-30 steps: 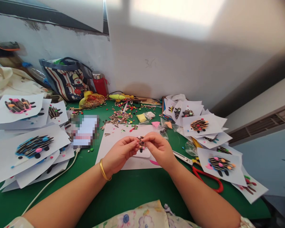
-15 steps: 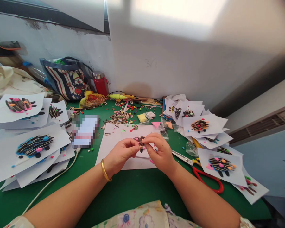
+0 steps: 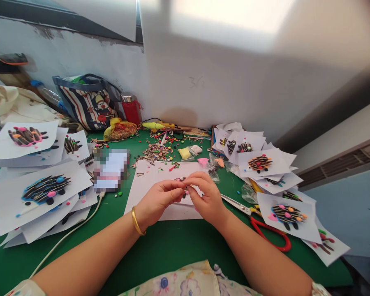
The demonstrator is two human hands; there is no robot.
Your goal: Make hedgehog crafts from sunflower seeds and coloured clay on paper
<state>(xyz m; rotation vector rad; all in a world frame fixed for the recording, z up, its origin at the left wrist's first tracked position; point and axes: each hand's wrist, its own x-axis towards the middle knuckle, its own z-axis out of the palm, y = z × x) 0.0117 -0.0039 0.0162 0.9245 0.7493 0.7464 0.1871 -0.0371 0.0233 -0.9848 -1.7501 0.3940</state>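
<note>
My left hand (image 3: pixel 165 201), with a gold bangle at the wrist, is closed in a pinch. My right hand (image 3: pixel 205 197) pinches too, its fingertips meeting those of the left. Whatever lies between the fingertips is too small and hidden to name. Under them, on a white sheet of paper (image 3: pixel 154 209), is a seed hedgehog picture (image 3: pixel 180 179) with dark seeds and pink dots, mostly covered by my fingers. A few seeds and coloured bits lie on the sheet's far part. Beside my right hand are red-handled scissors (image 3: pixel 269 234) with the blades pointing toward it.
Finished-looking hedgehog cards pile up at left (image 3: pixel 40 222) and right (image 3: pixel 290 213). A phone (image 3: pixel 112 168) with a white cable (image 3: pixel 70 234) lies left of the sheet. Behind are loose seeds (image 3: pixel 156 153), yellow clay (image 3: pixel 184 153), a red bottle (image 3: pixel 131 111) and a striped bag (image 3: pixel 83 102).
My left hand's fingertips have shifted slightly right and now meet the right hand's, covering more of the seed hedgehog. My right hand has hardly moved.
</note>
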